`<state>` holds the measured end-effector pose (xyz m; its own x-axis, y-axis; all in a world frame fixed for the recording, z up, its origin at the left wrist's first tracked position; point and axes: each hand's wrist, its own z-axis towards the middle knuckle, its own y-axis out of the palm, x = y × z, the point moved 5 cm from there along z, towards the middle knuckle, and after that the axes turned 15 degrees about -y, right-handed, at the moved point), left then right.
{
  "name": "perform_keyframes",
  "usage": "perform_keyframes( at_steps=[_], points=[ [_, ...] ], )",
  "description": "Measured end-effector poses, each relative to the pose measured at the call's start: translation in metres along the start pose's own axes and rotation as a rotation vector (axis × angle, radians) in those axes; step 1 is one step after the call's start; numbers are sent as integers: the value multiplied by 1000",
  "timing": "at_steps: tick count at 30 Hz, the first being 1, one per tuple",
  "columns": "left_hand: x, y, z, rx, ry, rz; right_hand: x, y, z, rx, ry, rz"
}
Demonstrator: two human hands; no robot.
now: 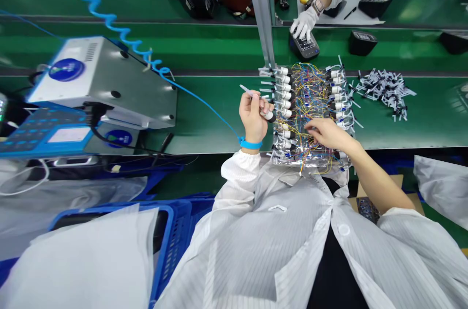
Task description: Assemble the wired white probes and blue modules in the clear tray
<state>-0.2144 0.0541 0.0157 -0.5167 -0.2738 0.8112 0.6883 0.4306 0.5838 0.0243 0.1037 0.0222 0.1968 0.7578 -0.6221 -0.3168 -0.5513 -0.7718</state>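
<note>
My left hand [253,116], wearing a blue wrist strap [250,143], is closed around a small white cylinder with a black end [269,116]. A pale flat strip [246,89] sticks up beside its thumb. Fingers of my right hand [327,134] are pinched together among thin yellow and blue wires [309,104]; what exactly lies between the fingertips is too small to make out. Under the wires rests a clear plastic tray [310,162] with rows of white cylinders [285,87] along both sides and small circuit boards in the middle.
Right of the tray lies a pile of white strips with black parts [385,89]. A metal post [261,11] rises behind it. Across the bench, a co-worker's gloved hand [305,23] touches a black monitor [305,47]. Test equipment [109,85] and a coiled blue cord [106,14] are left.
</note>
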Motion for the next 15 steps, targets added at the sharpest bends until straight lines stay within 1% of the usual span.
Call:
perform_keyframes(
  at_steps=[3, 5, 6, 8, 12, 15],
  points=[
    [-1, -4, -2, 32, -11, 13, 5, 9, 3, -164, -38, -85],
    [0, -7, -4, 33, -8, 2, 6, 12, 2, -200, -43, -117],
    [0, -7, -5, 29, -4, -4, 5, 12, 2, -190, -43, -126],
    [1, -9, -8, 18, 0, -7, 1, 8, 1, -120, -42, -131],
    [0, -10, -16, -8, -13, -13, -9, -8, -2, 113, -13, -80],
    [-3, -10, -21, -20, -31, -29, -9, -17, -2, 274, 28, 24]
  ],
)
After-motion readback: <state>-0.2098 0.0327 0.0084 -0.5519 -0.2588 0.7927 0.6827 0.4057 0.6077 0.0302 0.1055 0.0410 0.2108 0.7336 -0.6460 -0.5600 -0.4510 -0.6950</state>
